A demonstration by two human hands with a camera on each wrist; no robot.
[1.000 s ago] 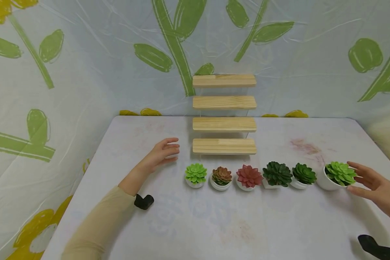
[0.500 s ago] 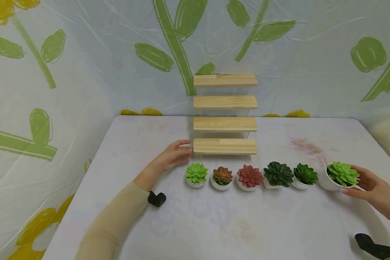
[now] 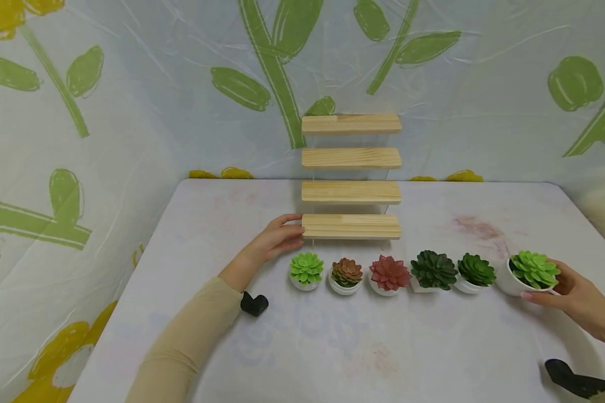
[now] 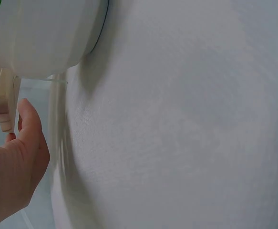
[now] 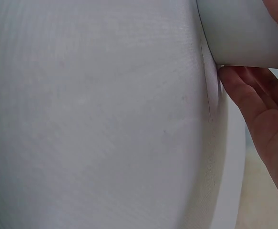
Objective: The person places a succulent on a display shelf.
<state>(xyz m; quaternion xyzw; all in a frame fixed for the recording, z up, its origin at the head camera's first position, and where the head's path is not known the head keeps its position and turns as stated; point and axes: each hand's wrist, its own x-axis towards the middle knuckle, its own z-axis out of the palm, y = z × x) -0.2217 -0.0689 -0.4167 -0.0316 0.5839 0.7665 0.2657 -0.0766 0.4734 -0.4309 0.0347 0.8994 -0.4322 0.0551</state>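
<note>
White pot (image 3: 513, 284) with bright green leaves (image 3: 534, 270) is inside the right grip (image 3: 582, 302), whose fingers have closed round it. The left grip (image 3: 282, 238) has just reached the wooden shelf (image 3: 355, 225) and holds the lowest board's end, so both hands now have something. Five plants (image 3: 390, 274) stand between the grips on the tabletop (image 3: 333, 358). The left wrist view shows fingers beneath the board; the right one shows fingertips by the pot's bottom, hidden from the head view.

Count on inspection: six potted succulents (image 3: 390, 272); four wooden boards (image 3: 351, 192); two black wrist pieces (image 3: 252, 305); one left hand (image 3: 279, 237); one right hand (image 3: 582, 301); one table (image 3: 343, 358).
</note>
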